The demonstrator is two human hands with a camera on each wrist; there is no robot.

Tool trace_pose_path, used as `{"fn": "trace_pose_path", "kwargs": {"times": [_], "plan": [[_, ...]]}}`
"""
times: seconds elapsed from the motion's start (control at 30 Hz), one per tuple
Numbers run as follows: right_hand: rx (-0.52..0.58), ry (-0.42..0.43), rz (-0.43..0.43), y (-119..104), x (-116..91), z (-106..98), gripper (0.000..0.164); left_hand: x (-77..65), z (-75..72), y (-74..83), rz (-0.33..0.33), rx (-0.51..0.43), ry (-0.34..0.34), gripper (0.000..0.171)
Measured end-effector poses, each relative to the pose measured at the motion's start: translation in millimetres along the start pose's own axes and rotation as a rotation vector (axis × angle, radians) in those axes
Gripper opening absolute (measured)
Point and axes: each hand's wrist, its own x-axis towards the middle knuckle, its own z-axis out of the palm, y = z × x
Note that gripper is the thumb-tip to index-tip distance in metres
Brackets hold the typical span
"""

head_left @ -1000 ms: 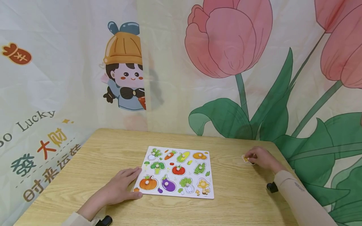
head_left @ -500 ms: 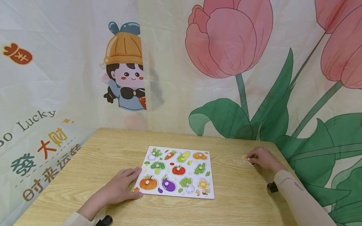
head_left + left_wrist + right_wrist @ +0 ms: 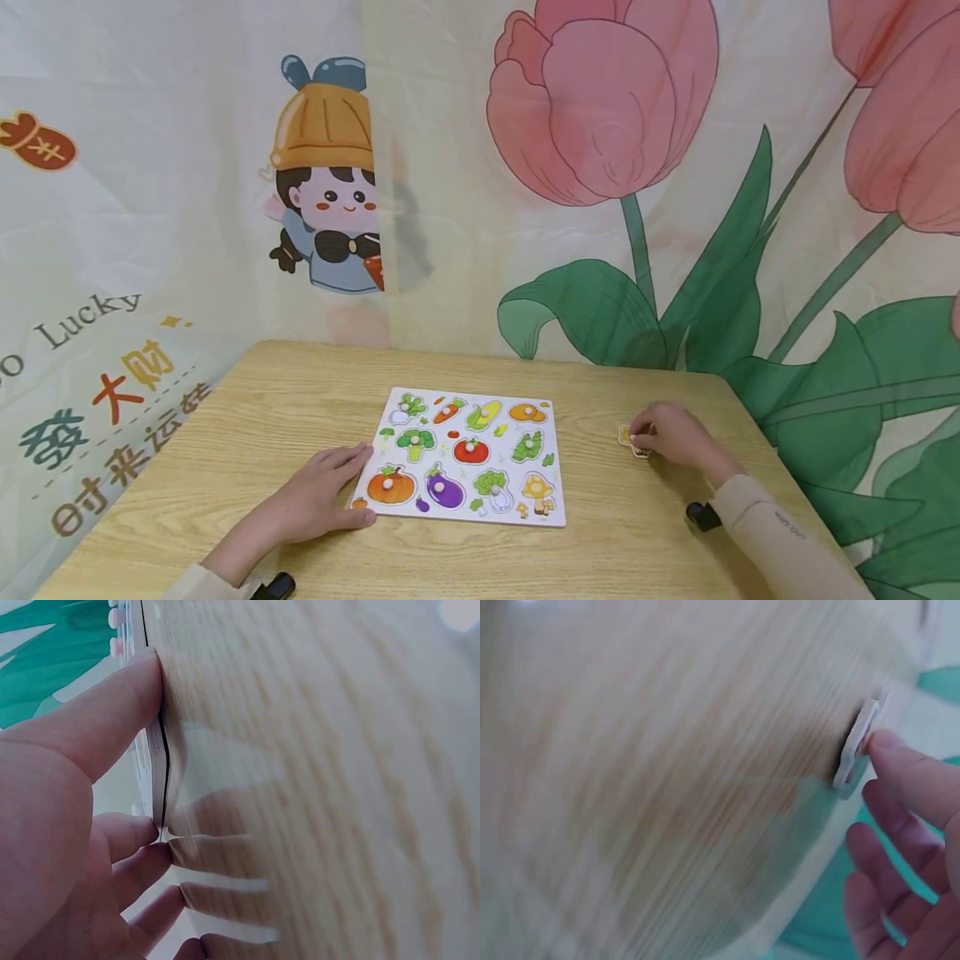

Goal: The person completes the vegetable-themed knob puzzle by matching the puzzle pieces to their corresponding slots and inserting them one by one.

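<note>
A white puzzle board [image 3: 551, 429] printed with vegetables lies flat on the table; most of its pieces carry round knobs. My left hand [image 3: 318, 492] rests on the table at the board's left side, fingers extended, with thumb and fingertips at its edge. In the left wrist view, the thumb [image 3: 127, 705] lies along that edge. To the right of the board, my right hand [image 3: 675, 433] pinches a small yellow-and-white mushroom puzzle piece [image 3: 625, 435]. The right wrist view shows this piece [image 3: 855, 750] edge-on, thumb and forefinger at its knob, close over the tabletop. The mushroom picture [image 3: 537, 490] on the board shows no knob.
The wooden table [image 3: 322, 383] has rounded far corners and meets a printed curtain [image 3: 450, 250] behind it. A black wrist strap mount [image 3: 702, 517] sits at the right wrist, another mount [image 3: 277, 586] at the left.
My right hand has moved a little left and nearer with the mushroom piece in its fingers. The left hand stays at the board, and the head view has shifted slightly.
</note>
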Motion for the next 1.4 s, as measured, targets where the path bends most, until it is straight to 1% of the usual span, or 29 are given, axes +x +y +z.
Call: {"fn": "trace_pose_path", "kwargs": {"times": [0.13, 0.23, 0.33, 0.47, 0.6, 0.8, 0.97, 1.1, 1.4], "plan": [[0.034, 0.013, 0.018, -26.3, -2.6, 4.7, 0.005, -0.7, 0.9, -1.9, -0.013, 0.003, -0.001, 0.098], [0.077, 0.020, 0.046, -46.4, -6.3, 7.0, 0.005, -0.8, 1.3, -2.8, -0.009, 0.008, -0.003, 0.097], [0.097, 0.036, 0.073, -66.2, -11.5, 7.5, 0.006, -1.1, 0.9, -2.0, -0.011, 0.001, -0.005, 0.097], [0.091, 0.060, 0.095, -88.7, -19.6, 6.0, 0.007, -1.8, -1.1, 0.1, -0.003, 0.004, -0.005, 0.098], [0.080, 0.070, 0.096, -106.3, -26.7, 5.2, 0.009, -2.3, -3.1, 1.2, 0.007, 0.015, -0.005, 0.098], [0.086, 0.060, 0.088, -124.4, -32.5, 11.3, 0.009, -3.9, -4.9, 2.1, 0.010, 0.010, -0.005, 0.098], [0.099, 0.045, 0.052, -135.0, -34.2, 17.0, 0.007, -4.3, -5.0, 2.4, 0.018, 0.007, -0.001, 0.097], [0.113, 0.020, 0.031, -142.6, -34.0, 21.2, 0.006, -3.2, -4.3, 2.2, 0.026, 0.009, 0.000, 0.097], [0.117, 0.015, 0.002, -159.7, -28.2, 26.6, 0.007, -0.9, -3.6, 2.1, 0.016, 0.008, -0.002, 0.098]]}}
